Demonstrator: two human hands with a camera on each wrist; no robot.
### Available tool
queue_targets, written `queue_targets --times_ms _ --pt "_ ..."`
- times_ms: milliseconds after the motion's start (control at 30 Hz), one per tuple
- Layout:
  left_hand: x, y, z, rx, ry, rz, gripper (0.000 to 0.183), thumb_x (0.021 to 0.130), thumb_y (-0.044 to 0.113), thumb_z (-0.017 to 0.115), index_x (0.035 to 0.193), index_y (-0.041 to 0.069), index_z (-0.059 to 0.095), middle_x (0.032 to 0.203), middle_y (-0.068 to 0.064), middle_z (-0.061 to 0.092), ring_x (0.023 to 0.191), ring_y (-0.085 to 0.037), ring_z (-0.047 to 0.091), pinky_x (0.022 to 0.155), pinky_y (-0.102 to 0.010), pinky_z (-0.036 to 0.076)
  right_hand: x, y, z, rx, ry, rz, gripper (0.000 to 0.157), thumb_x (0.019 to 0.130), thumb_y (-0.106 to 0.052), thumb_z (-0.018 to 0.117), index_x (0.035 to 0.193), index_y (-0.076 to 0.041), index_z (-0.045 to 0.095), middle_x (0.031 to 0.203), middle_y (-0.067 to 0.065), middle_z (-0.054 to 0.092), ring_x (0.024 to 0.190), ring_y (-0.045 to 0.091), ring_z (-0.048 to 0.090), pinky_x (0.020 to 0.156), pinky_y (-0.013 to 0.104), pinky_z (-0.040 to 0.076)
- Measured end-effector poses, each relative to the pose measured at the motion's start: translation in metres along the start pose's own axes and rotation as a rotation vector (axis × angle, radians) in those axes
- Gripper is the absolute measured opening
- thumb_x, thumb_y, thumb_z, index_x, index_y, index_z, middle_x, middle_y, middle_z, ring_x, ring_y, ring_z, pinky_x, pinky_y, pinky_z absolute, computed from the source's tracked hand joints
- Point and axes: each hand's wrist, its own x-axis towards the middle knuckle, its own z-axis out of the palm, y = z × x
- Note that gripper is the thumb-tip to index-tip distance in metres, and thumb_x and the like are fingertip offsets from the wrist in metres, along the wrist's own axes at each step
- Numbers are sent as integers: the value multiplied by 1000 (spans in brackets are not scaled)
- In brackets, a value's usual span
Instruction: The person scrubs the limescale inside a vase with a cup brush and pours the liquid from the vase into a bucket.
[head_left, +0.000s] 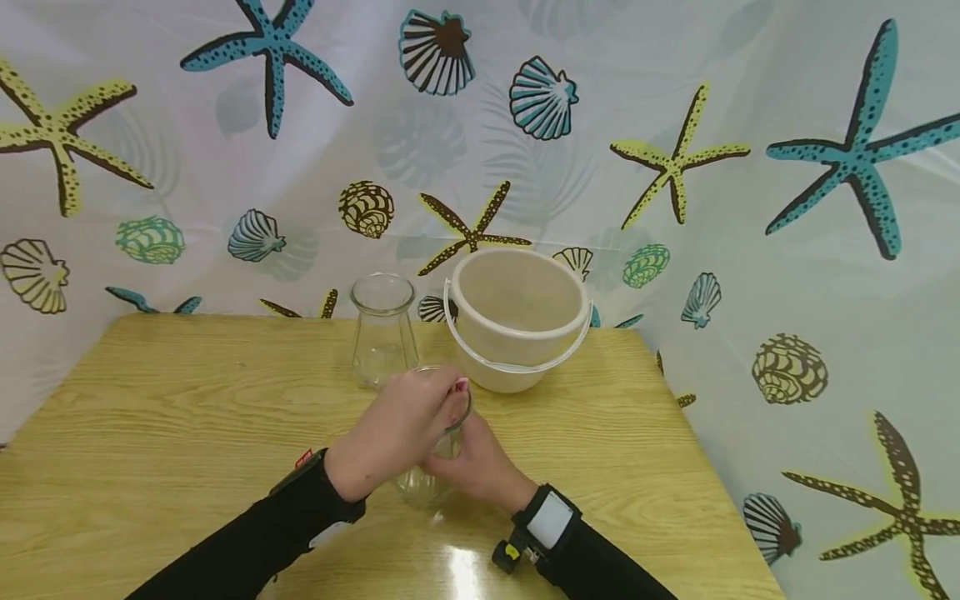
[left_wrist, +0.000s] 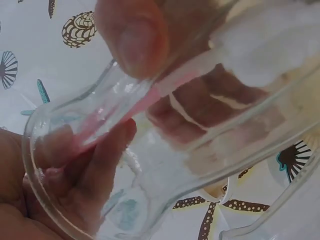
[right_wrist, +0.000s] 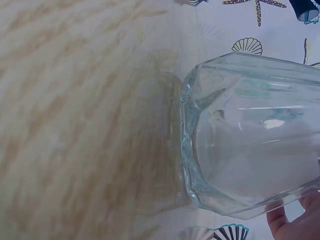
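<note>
A clear glass jar (head_left: 423, 490) stands just above or on the table in front of me; which of the two is hard to tell. My right hand (head_left: 483, 467) grips its side, thumb and fingers around the glass. Inside the jar is a bottle brush (left_wrist: 145, 102) with a pink handle and a soft white head. My left hand (head_left: 401, 425) reaches into the jar's mouth and pinches the handle. In the right wrist view, the thick faceted base of the jar (right_wrist: 250, 135) shows, with the right hand's fingers (right_wrist: 295, 222) at the edge.
A second glass jar (head_left: 382, 333) stands behind the hands. To its right is a white bucket (head_left: 517, 354) with its handle hanging at the front. A small red tag (head_left: 303, 458) shows beside the left wrist. A patterned curtain (head_left: 480, 150) rises behind the wooden table (head_left: 187, 433).
</note>
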Motion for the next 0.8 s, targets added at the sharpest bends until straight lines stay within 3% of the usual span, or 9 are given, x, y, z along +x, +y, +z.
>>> queue_targets --times_ms 200,433,633,800 --pt "-1 1 -2 -34 -5 24 18 96 11 56 79 12 52 65 4 46 57 -8 42 50 -24 41 1 0 -1 -19 8 -19 59 82 -9 71 133 -16 42 126 -3 51 118 13 43 103 44 35" --pt "-5 1 -9 -90 -60 -23 18 97 10 55 80 12 51 67 4 46 58 -6 43 50 -22 42 1 9 2 25 0 -36 64 83 -15 72 137 -26 38 129 -8 49 118 14 43 102 45 36" --pt "-5 3 -17 16 -97 -22 11 96 12 58 85 9 54 65 4 46 55 -6 43 47 -22 41 0 33 7 -28 -2 -3 71 83 -32 72 142 -31 33 134 -12 46 121 11 40 102 43 35" --pt "-6 4 -18 63 -82 -19 8 94 13 60 92 6 58 65 4 52 51 -4 45 44 -20 41 0 21 4 -48 14 10 77 82 -27 74 144 -31 30 139 -10 43 126 11 36 104 49 32"
